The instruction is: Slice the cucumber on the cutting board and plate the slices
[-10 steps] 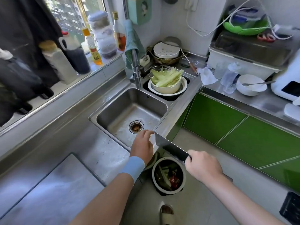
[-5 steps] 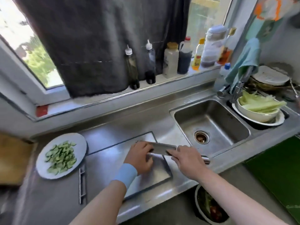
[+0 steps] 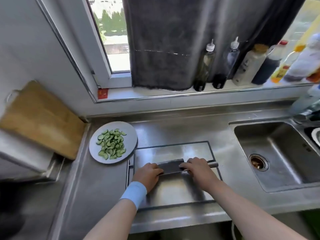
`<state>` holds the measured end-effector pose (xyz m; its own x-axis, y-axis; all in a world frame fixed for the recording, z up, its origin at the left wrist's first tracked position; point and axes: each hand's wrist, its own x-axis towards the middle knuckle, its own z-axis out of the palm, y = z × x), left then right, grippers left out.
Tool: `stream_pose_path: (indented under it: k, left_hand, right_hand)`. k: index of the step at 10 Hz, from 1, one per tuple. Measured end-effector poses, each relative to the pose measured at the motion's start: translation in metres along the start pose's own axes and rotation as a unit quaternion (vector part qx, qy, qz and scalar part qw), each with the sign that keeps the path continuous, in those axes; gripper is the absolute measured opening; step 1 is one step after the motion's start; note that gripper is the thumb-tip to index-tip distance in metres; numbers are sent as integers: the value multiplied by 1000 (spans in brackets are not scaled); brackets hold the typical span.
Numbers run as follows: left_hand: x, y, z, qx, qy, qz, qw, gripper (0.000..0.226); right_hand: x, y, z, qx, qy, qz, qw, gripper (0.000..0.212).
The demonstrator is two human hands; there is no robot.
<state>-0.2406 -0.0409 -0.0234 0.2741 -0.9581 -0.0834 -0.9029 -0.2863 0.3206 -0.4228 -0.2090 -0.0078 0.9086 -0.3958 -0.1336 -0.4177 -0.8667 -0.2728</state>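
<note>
I see a brushed steel tabletop [image 3: 181, 130] with a flat rectangular steel cutting board [image 3: 173, 191] lying on it, dull and faintly streaked. A broad rectangular cleaver [image 3: 170, 167] with a dark grey blade lies over the board. My left hand [image 3: 147, 174], with a pale blue wristband [image 3: 134, 193] behind it, has its fingers curled against the blade's left end; I cannot tell whether they pinch it or only rest on it. My right hand [image 3: 199, 170] is closed around the round metal handle [image 3: 212, 164], whose end pokes out to the right. The blade's lower edge is hidden by both hands.

The cucumber slices [image 3: 111, 144] are thin half-moons, dark green at the rind and pale inside, heaped loosely on a round grey plate [image 3: 129, 135] just left of the board. The plate touches the board's far left corner, as far as I can make out.

A wooden board [image 3: 39, 118] leans against the wall at left. The sink [image 3: 280, 153] at right is cut off by the frame edge, and the bottles [image 3: 242, 64] on the sill blur toward the right.
</note>
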Motion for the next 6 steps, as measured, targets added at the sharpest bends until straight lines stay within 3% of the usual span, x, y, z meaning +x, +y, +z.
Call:
stream_pose_path:
  k: [2, 3, 6]
  left_hand:
    - [4, 0, 14, -6, -53, -18, 998, 25]
    - [3, 3, 24, -19, -77, -55, 995, 26]
    - [7, 14, 10, -102, -56, -155, 981, 28]
  right_hand:
    - [0, 9, 16, 75, -42, 111, 990, 30]
    - [0, 13, 19, 70, -77, 103, 989, 32]
    - [7, 20, 14, 26, -105, 40, 993, 37]
